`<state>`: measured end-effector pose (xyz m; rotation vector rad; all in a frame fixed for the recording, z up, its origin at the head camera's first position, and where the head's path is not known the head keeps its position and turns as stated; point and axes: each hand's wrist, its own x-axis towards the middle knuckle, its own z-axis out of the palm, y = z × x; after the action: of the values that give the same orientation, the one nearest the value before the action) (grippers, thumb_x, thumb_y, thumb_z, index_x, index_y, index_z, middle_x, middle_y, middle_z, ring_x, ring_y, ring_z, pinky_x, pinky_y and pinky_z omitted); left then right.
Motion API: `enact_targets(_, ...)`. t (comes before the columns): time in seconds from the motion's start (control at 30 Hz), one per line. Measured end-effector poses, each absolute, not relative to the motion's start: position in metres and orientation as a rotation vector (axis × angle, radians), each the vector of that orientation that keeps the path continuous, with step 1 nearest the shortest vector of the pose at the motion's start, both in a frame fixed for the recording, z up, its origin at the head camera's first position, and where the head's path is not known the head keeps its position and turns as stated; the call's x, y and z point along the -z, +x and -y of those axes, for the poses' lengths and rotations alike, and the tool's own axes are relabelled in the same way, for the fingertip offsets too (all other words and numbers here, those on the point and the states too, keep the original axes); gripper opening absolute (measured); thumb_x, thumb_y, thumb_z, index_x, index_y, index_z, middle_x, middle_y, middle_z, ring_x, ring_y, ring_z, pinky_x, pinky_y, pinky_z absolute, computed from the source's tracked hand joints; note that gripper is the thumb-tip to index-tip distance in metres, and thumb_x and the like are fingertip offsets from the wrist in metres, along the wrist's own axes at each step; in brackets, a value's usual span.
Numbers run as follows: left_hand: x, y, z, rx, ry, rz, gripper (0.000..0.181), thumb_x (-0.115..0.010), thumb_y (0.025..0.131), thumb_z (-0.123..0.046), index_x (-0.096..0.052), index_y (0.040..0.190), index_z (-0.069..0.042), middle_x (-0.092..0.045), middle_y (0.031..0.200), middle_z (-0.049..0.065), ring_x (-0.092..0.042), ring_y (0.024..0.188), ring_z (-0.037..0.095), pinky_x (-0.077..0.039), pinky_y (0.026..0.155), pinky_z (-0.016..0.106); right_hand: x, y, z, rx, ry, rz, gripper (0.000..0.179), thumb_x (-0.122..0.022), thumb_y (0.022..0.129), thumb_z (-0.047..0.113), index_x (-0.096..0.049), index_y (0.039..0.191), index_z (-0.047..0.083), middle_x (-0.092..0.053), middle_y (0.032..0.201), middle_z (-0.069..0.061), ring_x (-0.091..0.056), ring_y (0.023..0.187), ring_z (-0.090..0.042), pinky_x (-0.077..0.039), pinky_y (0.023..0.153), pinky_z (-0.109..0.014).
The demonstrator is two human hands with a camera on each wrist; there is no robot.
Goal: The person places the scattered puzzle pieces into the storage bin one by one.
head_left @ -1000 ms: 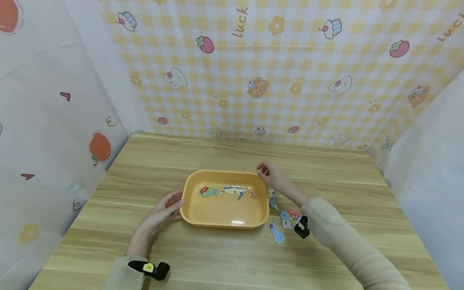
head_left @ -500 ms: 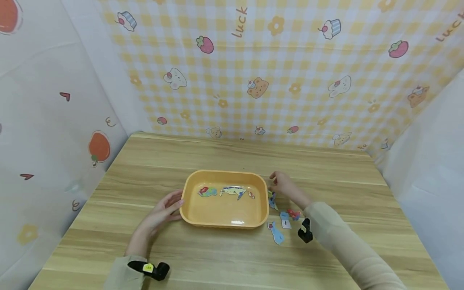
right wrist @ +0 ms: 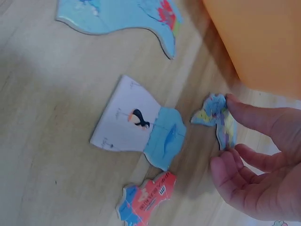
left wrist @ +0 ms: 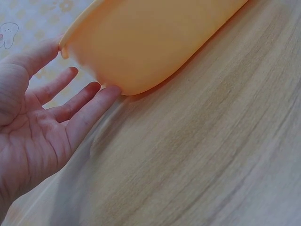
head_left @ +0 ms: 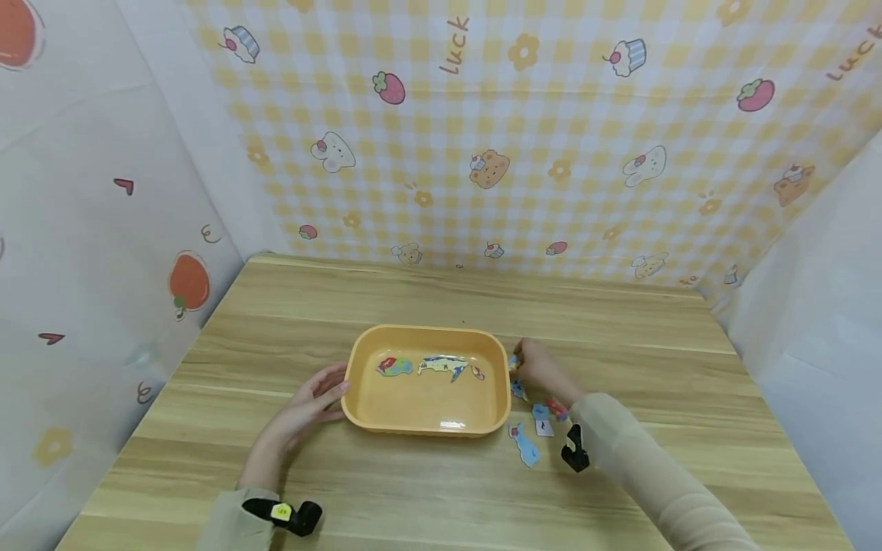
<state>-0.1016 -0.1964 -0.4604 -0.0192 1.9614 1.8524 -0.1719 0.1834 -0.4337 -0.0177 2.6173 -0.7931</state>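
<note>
A yellow plastic tray (head_left: pixel 427 413) sits on the wooden table, with several colourful puzzle pieces (head_left: pixel 443 363) on its floor. My left hand (head_left: pixel 313 402) is at the tray's left end, thumb tip on the rim and nearly straight fingers against the outer wall in the left wrist view. Just beyond the opposite end, my right hand (head_left: pixel 547 371) pinches a blue-and-yellow puzzle piece (right wrist: pixel 217 112) between thumb and fingers, low over the table. Beside it lie a penguin puzzle piece (right wrist: pixel 131 117), a red-and-blue puzzle piece (right wrist: pixel 146 197) and a long light-blue puzzle piece (head_left: pixel 527 446).
The wooden table (head_left: pixel 413 497) stretches in front of and behind the tray. At its far edge hangs a yellow checked cloth (head_left: pixel 427 138); white cloths (head_left: pixel 103 252) close off both sides.
My right hand has left the tray's far right rim, moving right and then down toward the table, where its fingers now pinch a puzzle piece. The left hand and tray stay put.
</note>
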Motion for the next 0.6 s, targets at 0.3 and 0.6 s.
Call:
enact_targets(0.3, 0.4611, -0.1018, 0.1969, -1.856, -0.018, -1.972, 0.062, -0.051, 0.094, -0.027, -0.020, 0.142, -0.004, -0.025, 0.145, 0.024, -0.037, 0.127, 0.037, -0.050, 0.093, 0.041, 0.4348, -0.1733, -0.1786, 0.833, 0.017, -2.638, 0.046, -0.069, 0.074, -0.001, -0.047, 0.113, -0.011, -0.055, 0.097, -0.018, -0.053, 0.084, -0.024, -0.052, 0.075, -0.033)
enact_targets(0.6, 0.4596, -0.1001, 0.1956, -1.856, -0.019, -1.968, 0.061, -0.050, 0.094, -0.027, -0.020, 0.142, -0.003, -0.024, 0.145, 0.024, -0.036, 0.127, 0.038, -0.050, 0.093, 0.041, 0.4343, -0.1740, -0.1832, 0.990, 0.018, -2.586, 0.031, -0.068, 0.073, -0.003, -0.053, 0.099, -0.008, -0.054, 0.084, -0.013, -0.048, 0.073, -0.019, -0.045, 0.058, -0.023)
